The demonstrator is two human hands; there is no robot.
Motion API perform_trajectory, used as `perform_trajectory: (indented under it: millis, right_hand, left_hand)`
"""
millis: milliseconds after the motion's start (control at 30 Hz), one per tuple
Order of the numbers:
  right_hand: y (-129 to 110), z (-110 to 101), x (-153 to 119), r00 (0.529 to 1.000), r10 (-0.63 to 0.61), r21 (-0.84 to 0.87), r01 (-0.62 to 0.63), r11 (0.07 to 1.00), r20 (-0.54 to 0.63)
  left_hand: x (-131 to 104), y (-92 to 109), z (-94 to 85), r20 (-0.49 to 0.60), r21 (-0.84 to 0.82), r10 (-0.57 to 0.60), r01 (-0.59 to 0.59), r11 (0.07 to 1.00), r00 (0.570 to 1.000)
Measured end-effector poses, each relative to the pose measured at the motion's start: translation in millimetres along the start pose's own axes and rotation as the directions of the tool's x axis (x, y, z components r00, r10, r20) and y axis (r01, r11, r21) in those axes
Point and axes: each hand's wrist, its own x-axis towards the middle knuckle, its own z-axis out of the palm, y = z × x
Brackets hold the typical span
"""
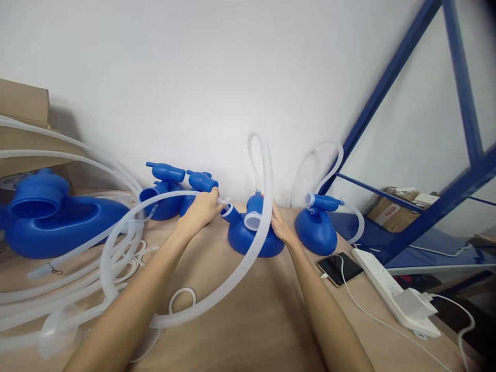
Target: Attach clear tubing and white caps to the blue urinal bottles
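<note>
A blue plastic bottle [256, 247] sits on the table at the centre, with a white-rimmed opening and a translucent corrugated hose [259, 243] arching up from its top part and curving down to the left. Against the right side of its top part rests my right hand [279, 223], fingers partly hidden behind it. My left hand [207, 206] is closed in a pinch near the bottle's open left neck [231, 213]; a small translucent piece [225, 200] shows at its fingertips. Behind that hand stands another blue bottle with a blue connector [202, 181] on top.
A large blue bottle [70, 222] and coiled translucent tubes [112, 243] fill the left. Right of centre is a blue bottle with a hose [315, 230], then a phone [340, 268] and a white power strip [395, 292]. Blue shelf framing [387, 77] rises at right; cardboard boxes [23, 103] stand left.
</note>
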Motion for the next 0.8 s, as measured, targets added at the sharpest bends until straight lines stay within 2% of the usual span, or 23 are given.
perform_trajectory:
  millis: [200,300,433,567,667,800]
  right_hand:
    - [-0.6,-13.5,-3.1,0.999,0.042,-0.007,-0.042,0.999,-0.006]
    - [0.1,-24.3,-6.9,0.997,0.071,0.010,-0.071,0.997,-0.009]
    - [-2.5,-30.0,-10.2,0.996,0.083,0.034,-0.084,0.996,0.023]
    - [-5.8,-29.5,-10.6,0.994,0.091,0.056,-0.095,0.994,0.056]
    - [-1.9,-31.3,-10.0,0.995,0.070,0.068,-0.075,0.995,0.067]
    - [9.4,-37.1,-9.9,0.998,0.030,0.079,-0.034,0.996,0.056]
  left_hand:
    - [-2.7,2.2,1.8,-0.093,0.035,-0.027,0.030,0.999,0.995]
    - [1.0,-0.1,3.1,-0.142,0.000,-0.043,0.044,0.999,0.989]
    - [7.3,2.0,9.9,-0.130,-0.129,0.081,-0.098,0.987,0.988]
    - [8.8,7.6,20.3,-0.117,-0.236,0.212,-0.234,0.943,0.970]
    - [8.0,7.0,27.0,-0.104,-0.275,0.247,-0.267,0.924,0.963]
    - [8.8,4.6,30.7,-0.084,-0.321,0.241,-0.255,0.912,0.967]
